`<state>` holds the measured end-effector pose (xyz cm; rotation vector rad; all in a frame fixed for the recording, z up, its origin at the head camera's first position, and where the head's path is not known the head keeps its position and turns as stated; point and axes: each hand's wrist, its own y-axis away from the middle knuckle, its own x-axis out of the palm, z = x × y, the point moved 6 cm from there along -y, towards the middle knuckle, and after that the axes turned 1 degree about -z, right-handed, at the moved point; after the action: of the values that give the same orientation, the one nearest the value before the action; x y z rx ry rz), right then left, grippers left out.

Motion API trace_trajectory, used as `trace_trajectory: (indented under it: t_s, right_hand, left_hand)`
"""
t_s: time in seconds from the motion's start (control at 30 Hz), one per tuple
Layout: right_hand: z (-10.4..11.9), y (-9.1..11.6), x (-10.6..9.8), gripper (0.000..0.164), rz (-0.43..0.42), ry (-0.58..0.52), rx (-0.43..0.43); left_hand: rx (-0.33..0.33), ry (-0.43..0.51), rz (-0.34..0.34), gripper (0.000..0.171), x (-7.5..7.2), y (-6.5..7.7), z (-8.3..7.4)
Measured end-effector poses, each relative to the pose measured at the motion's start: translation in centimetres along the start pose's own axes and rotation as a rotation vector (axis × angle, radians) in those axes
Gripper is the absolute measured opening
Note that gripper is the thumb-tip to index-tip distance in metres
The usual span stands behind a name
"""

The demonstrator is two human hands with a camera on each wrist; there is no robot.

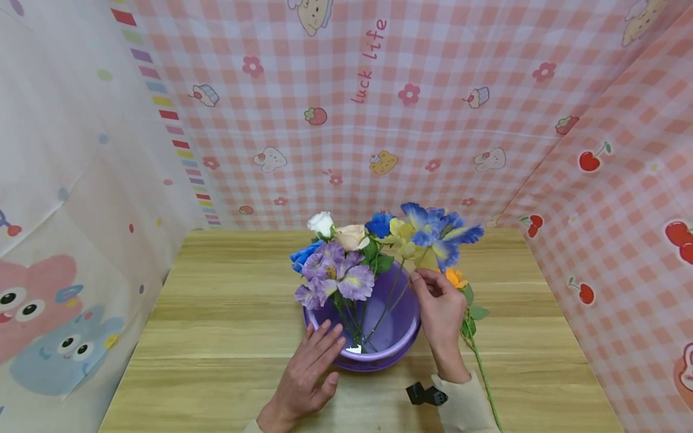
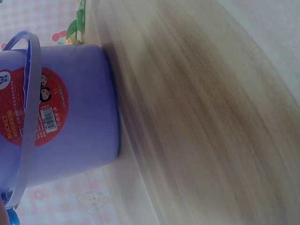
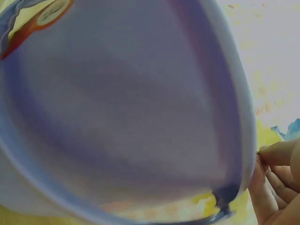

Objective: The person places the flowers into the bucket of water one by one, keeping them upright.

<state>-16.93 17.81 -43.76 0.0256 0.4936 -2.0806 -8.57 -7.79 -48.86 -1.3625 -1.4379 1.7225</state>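
A purple bucket [image 1: 390,300] stands on the table with several artificial flowers in it. My left hand [image 1: 305,376] rests its extended fingers on the near left rim. At the right rim, thumb and forefinger of my right hand [image 1: 441,313] pinch the thin stem of a blue-and-yellow iris [image 1: 441,231]; in the right wrist view these fingers [image 3: 276,152] sit beside the rim. A purple iris [image 1: 335,273], a white rose [image 1: 321,224], a cream rose [image 1: 352,237] and blue blooms [image 1: 379,225] lean at the bucket's left and back.
An orange flower [image 1: 455,278] on a long green stem [image 1: 483,373] lies on the wooden table [image 1: 227,325], right of the bucket. A small black object [image 1: 426,394] is by the right sleeve. The left wrist view shows the bucket's handle [image 2: 32,103] and red label [image 2: 51,108].
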Motion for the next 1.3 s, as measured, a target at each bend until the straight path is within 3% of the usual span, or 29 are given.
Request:
trace_trajectory:
  t_s: [0.2, 0.57, 0.87, 1.3]
  right_hand:
    - [-1.0, 0.1, -0.3, 0.012, -0.016, 0.084, 0.013]
    - [-1.4, 0.5, -0.4, 0.011, -0.047, 0.178, -0.07]
    - [-2.0, -0.3, 0.4, 0.012, -0.04, 0.186, -0.016]
    - [-1.4, 0.0, 0.7, 0.011, -0.008, 0.272, -0.111]
  left_hand:
    - [0.002, 0.002, -0.001, 0.047, 0.0, 0.0, 0.0]
    - [-0.001, 0.011, 0.004, 0.046, 0.0, 0.0, -0.1]
    - [-0.005, 0.017, 0.003, 0.046, 0.0, 0.0, 0.0]
    - [0.002, 0.018, -0.006, 0.046, 0.0, 0.0, 0.0]
